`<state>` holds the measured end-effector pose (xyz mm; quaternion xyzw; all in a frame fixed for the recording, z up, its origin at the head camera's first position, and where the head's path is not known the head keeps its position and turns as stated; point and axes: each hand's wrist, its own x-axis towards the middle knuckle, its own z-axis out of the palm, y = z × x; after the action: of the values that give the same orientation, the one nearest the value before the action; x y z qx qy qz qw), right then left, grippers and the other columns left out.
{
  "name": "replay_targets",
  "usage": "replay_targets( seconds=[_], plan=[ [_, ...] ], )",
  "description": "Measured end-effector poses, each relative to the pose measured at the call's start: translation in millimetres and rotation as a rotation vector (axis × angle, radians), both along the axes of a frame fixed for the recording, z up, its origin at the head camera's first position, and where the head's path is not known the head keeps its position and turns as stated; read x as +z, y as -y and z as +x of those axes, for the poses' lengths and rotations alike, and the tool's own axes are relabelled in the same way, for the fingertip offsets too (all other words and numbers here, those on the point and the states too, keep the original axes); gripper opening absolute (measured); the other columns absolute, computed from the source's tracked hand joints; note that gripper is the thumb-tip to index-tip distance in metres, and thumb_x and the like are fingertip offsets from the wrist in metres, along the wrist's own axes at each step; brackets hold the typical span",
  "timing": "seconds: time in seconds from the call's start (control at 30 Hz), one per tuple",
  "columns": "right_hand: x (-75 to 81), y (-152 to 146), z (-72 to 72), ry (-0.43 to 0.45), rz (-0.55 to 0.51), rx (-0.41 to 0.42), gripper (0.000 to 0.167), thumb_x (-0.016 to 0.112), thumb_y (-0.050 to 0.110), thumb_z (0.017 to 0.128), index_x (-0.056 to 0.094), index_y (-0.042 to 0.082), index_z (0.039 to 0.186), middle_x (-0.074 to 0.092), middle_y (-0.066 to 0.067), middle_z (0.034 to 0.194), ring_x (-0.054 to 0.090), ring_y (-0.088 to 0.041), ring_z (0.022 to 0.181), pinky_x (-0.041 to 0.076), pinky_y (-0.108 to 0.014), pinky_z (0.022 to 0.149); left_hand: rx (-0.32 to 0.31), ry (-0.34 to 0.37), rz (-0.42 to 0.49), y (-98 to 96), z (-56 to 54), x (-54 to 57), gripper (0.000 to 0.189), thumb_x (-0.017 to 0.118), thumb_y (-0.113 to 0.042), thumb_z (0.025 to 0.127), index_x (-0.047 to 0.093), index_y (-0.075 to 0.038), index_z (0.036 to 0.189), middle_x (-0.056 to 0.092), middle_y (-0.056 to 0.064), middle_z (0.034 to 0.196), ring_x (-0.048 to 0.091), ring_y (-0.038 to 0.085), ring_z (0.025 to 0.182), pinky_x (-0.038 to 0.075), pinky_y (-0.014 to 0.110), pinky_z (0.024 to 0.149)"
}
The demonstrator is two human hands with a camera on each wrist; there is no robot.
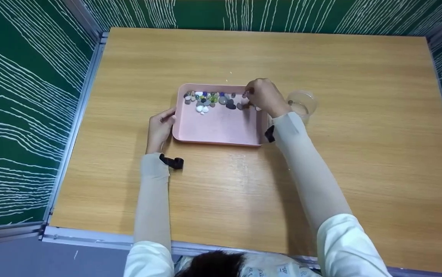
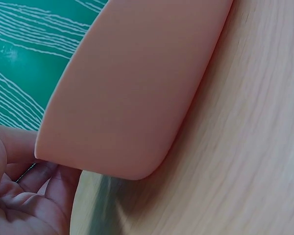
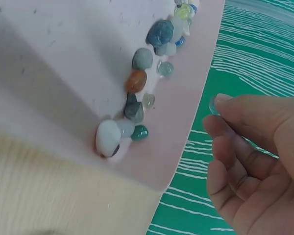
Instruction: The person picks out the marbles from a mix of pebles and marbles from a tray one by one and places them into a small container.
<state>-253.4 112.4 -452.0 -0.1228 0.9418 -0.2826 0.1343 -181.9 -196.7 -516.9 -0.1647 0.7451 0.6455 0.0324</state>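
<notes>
A pink tray (image 1: 221, 129) lies on the table, with several pebbles and glass stones (image 1: 214, 98) along its far side. My left hand (image 1: 160, 129) holds the tray's left edge; in the left wrist view, that hand (image 2: 32, 191) has its thumb and fingers at the corner of the tray wall (image 2: 132, 93). Above the tray's far right part is my right hand (image 1: 265, 96). In the right wrist view, the right hand (image 3: 255, 152) pinches a small clear glass stone (image 3: 213, 105) between thumb and forefinger. Below it, a white pebble (image 3: 108, 138) and an orange-brown one (image 3: 136, 81) lie in the tray.
A clear round container (image 1: 307, 102) stands just right of the tray, partly behind the right wrist, with something dark small inside. The wooden table (image 1: 378, 134) is bordered by green panels (image 1: 201, 13) with white lines. Tiny white specks lie beyond the tray.
</notes>
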Motion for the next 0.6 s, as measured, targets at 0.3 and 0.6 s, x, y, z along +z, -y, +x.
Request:
replay_targets(
  seconds=[0.3,0.6],
  plan=[
    [4.4,-17,4.6,-0.02,-0.02,-0.015,0.024,0.055,0.005,0.093,0.067,-0.005,0.111,0.069,-0.021,0.109,0.065,-0.029,0.09,0.057,-0.037,0.079,0.01,0.007,0.024,-0.2,0.1,0.3,0.035,0.056,0.003,0.091,0.06,0.001,0.126,0.056,0.016,0.136,0.051,0.022,0.129,0.046,0.025,0.104],
    [13.2,-37,10.8,-0.011,-0.036,-0.05,0.024,0.056,0.005,0.092,0.068,-0.003,0.11,0.069,-0.02,0.107,0.064,-0.029,0.092,0.055,-0.038,0.079,0.01,0.002,0.029,-0.6,1.8,-0.9,0.035,0.053,0.004,0.092,0.059,0.003,0.126,0.058,0.018,0.134,0.053,0.023,0.126,0.047,0.027,0.103]
  ],
)
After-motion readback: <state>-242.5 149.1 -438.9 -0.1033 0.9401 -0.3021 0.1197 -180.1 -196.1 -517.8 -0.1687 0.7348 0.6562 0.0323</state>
